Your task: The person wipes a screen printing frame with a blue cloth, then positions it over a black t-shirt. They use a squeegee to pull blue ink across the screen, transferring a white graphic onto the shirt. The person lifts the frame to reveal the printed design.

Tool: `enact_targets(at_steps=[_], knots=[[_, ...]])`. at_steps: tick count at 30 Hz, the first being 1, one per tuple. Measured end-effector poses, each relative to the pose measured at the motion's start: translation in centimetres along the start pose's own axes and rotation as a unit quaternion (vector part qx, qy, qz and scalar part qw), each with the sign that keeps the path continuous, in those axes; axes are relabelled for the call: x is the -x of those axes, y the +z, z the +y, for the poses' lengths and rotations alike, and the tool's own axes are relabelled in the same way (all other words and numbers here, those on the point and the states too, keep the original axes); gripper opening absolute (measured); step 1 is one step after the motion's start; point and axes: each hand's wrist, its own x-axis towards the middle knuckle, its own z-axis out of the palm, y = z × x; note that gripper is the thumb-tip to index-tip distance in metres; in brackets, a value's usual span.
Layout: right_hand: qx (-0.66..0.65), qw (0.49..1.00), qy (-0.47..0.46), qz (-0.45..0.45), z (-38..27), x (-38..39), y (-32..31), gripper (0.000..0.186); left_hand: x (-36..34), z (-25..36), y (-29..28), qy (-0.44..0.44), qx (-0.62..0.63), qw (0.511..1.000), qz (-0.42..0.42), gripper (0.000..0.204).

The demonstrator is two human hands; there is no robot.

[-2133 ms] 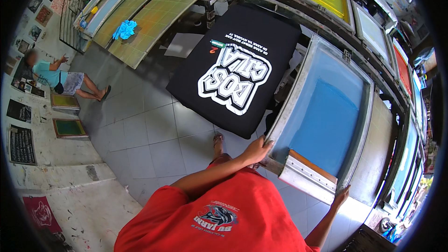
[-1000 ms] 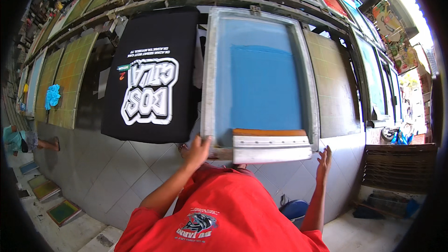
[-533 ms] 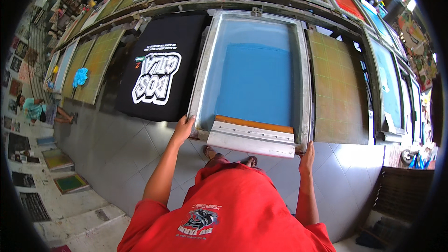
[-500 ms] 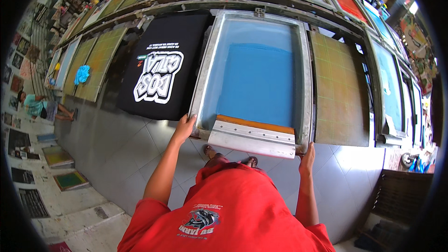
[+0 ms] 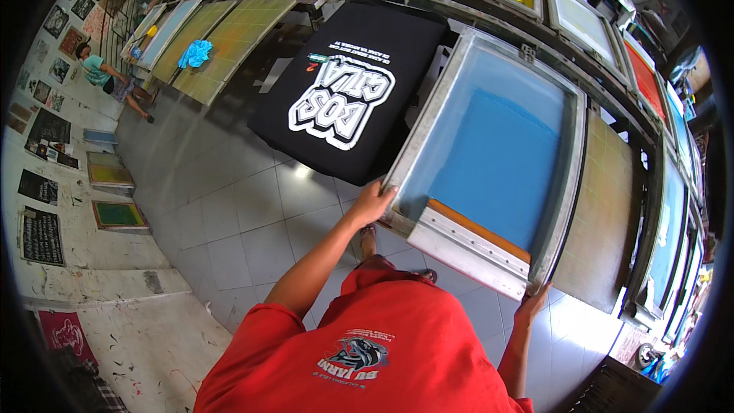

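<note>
Big stiff screen (image 5: 489, 153), likely heavy; left hand (image 5: 372, 203) and right hand (image 5: 531, 307) gripping its near corners.

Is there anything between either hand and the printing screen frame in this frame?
Nothing visible. The left hand grips the near left corner of the screen frame, and the right hand holds its near right corner. The squeegee lies between the hands, blocking neither.

A long printing table (image 5: 612, 206) carries a black printed T-shirt (image 5: 352, 92), the metal-framed blue screen (image 5: 497, 153) beside it, and a blue rag (image 5: 195, 53) farther along.
</note>
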Motion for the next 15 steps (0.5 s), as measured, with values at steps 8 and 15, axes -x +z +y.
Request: enact_targets(at_steps=[8,15], knots=[[0.045,0.996,-0.031,0.069,-0.3,0.7,0.9,0.082,-0.4,-0.7,-0.2,-0.029,0.013,0.999,-0.026,0.046],[0.139,0.977,-0.061,0.149,-0.5,0.9,0.2,0.077,-0.1,0.8,-1.5,-0.041,0.001,0.997,-0.064,0.047]])
